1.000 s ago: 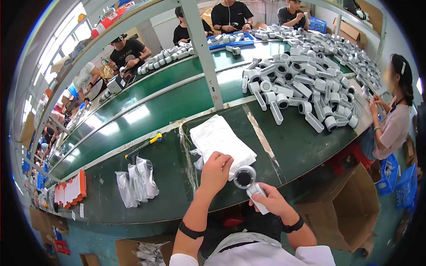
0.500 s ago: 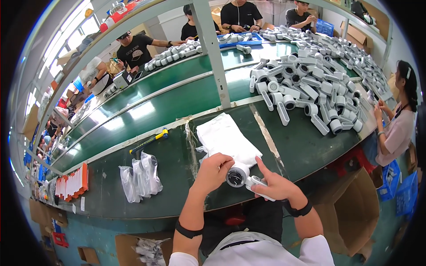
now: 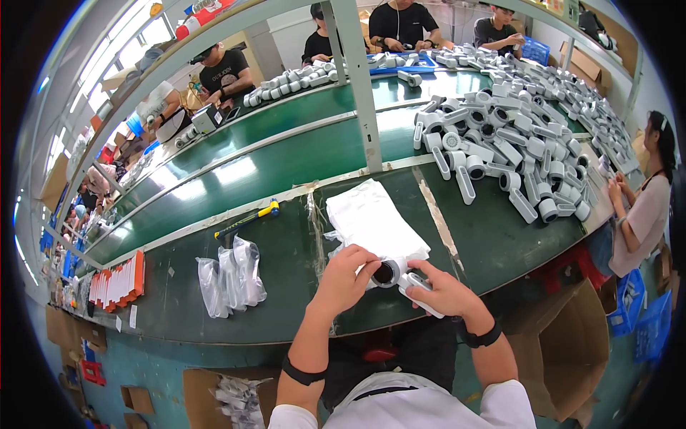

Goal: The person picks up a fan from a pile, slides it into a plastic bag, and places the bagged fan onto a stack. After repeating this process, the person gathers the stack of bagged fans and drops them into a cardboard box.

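A white fan-like device (image 3: 401,272) with a round, dark-fronted head and a flat, slotted handle is between my two hands. At the head's left rim, my left hand (image 3: 346,277) pinches with thumb and fingertips. My right hand (image 3: 449,294) is closed round the handle, its index finger bent toward the joint with the head. Just beyond lies a stack of white plastic bags (image 3: 375,218), partly covered by my fingers and the device.
Several bagged parts (image 3: 230,277) and a yellow-and-black hammer (image 3: 248,218) lie left, before orange-and-white cartons (image 3: 118,282). A large heap of similar devices (image 3: 511,143) fills the far right. Cardboard boxes (image 3: 564,350) stand below. Co-workers sit across the green belt (image 3: 286,154) and at right.
The device's head has turned, and its dark front has shifted slightly up and right. My right index finger, stretched out before, is now bent down onto the device. The whole view has shifted slightly.
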A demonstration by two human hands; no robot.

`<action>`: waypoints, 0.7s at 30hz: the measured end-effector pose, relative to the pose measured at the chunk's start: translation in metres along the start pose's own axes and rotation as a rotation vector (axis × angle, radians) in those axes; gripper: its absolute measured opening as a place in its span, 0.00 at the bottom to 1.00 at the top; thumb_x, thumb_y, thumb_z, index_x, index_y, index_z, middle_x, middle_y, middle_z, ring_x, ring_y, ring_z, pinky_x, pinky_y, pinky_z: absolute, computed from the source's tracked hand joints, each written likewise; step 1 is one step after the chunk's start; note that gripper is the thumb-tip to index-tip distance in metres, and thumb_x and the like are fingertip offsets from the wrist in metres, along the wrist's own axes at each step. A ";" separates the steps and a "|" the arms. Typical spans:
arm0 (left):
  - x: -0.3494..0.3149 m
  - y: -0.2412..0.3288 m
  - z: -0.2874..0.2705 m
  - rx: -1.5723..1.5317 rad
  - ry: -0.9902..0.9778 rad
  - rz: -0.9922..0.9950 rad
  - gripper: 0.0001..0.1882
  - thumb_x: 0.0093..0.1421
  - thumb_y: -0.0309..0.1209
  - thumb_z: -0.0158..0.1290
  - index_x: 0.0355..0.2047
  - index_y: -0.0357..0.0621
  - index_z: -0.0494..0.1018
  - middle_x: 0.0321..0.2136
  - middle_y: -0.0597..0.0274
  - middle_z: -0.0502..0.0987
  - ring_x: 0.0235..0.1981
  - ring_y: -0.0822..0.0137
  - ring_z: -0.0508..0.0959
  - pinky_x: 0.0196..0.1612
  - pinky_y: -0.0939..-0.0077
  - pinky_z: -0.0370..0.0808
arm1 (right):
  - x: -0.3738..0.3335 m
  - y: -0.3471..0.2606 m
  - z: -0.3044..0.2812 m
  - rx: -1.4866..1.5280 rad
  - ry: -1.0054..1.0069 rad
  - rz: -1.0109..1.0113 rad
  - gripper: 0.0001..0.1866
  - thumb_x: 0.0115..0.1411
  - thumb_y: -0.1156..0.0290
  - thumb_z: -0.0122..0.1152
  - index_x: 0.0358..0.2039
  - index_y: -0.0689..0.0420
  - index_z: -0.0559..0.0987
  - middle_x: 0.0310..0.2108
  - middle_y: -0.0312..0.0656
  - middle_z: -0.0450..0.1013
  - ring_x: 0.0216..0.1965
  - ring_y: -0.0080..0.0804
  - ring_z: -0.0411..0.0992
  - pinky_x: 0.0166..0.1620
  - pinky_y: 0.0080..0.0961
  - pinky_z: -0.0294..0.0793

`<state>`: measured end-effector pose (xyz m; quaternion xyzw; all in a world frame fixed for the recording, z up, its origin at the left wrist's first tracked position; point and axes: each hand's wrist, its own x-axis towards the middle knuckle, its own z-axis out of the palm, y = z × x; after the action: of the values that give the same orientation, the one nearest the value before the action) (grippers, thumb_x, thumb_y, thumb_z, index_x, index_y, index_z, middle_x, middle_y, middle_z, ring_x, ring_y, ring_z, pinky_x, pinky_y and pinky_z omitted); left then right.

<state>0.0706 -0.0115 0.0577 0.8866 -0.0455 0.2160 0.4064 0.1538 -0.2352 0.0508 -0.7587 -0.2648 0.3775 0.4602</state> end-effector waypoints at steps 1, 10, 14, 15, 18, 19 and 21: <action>-0.001 0.001 0.003 -0.001 0.000 0.000 0.05 0.59 0.26 0.58 0.35 0.38 0.78 0.28 0.57 0.77 0.27 0.65 0.76 0.32 0.74 0.72 | -0.001 0.002 0.003 0.000 0.000 0.001 0.33 0.61 0.64 0.59 0.64 0.54 0.60 0.28 0.42 0.76 0.25 0.26 0.75 0.26 0.24 0.75; -0.005 0.012 0.024 -0.051 0.080 -0.074 0.09 0.55 0.25 0.61 0.36 0.38 0.77 0.28 0.57 0.76 0.30 0.62 0.77 0.34 0.71 0.74 | -0.010 0.011 0.017 0.155 0.161 0.024 0.29 0.61 0.65 0.60 0.60 0.54 0.60 0.26 0.43 0.75 0.20 0.26 0.73 0.23 0.23 0.72; -0.012 -0.001 0.030 -0.013 0.089 -0.032 0.11 0.52 0.25 0.63 0.36 0.39 0.77 0.30 0.56 0.77 0.31 0.59 0.78 0.35 0.71 0.74 | -0.009 0.013 0.022 0.243 0.185 0.003 0.29 0.61 0.66 0.59 0.60 0.54 0.60 0.27 0.43 0.75 0.22 0.26 0.73 0.23 0.23 0.72; -0.014 -0.004 0.030 -0.025 0.068 -0.031 0.11 0.51 0.25 0.63 0.36 0.40 0.77 0.31 0.55 0.77 0.32 0.58 0.78 0.35 0.71 0.74 | -0.008 0.013 0.023 0.268 0.185 0.007 0.29 0.61 0.67 0.59 0.60 0.54 0.60 0.27 0.43 0.75 0.22 0.26 0.73 0.23 0.22 0.72; -0.015 -0.005 0.033 0.014 0.201 0.055 0.10 0.51 0.24 0.63 0.35 0.39 0.76 0.32 0.55 0.77 0.33 0.56 0.78 0.35 0.71 0.74 | -0.010 0.011 0.025 0.272 0.169 0.016 0.29 0.61 0.67 0.59 0.60 0.54 0.60 0.28 0.43 0.74 0.23 0.26 0.74 0.23 0.23 0.73; -0.017 -0.003 0.032 0.015 0.201 0.054 0.10 0.51 0.24 0.63 0.35 0.39 0.76 0.32 0.55 0.77 0.33 0.56 0.78 0.35 0.71 0.74 | -0.010 0.011 0.026 0.272 0.168 0.017 0.29 0.61 0.67 0.59 0.60 0.54 0.60 0.28 0.43 0.74 0.23 0.26 0.74 0.23 0.23 0.73; -0.018 0.006 0.032 0.057 0.196 0.018 0.09 0.52 0.24 0.62 0.33 0.39 0.76 0.33 0.55 0.77 0.33 0.57 0.78 0.35 0.71 0.73 | -0.008 0.014 0.028 0.230 0.174 -0.007 0.29 0.61 0.66 0.59 0.60 0.55 0.60 0.27 0.43 0.74 0.23 0.26 0.73 0.23 0.22 0.72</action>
<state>0.0637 -0.0405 0.0357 0.8720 -0.0074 0.3063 0.3818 0.1273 -0.2332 0.0328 -0.7298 -0.1815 0.3364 0.5668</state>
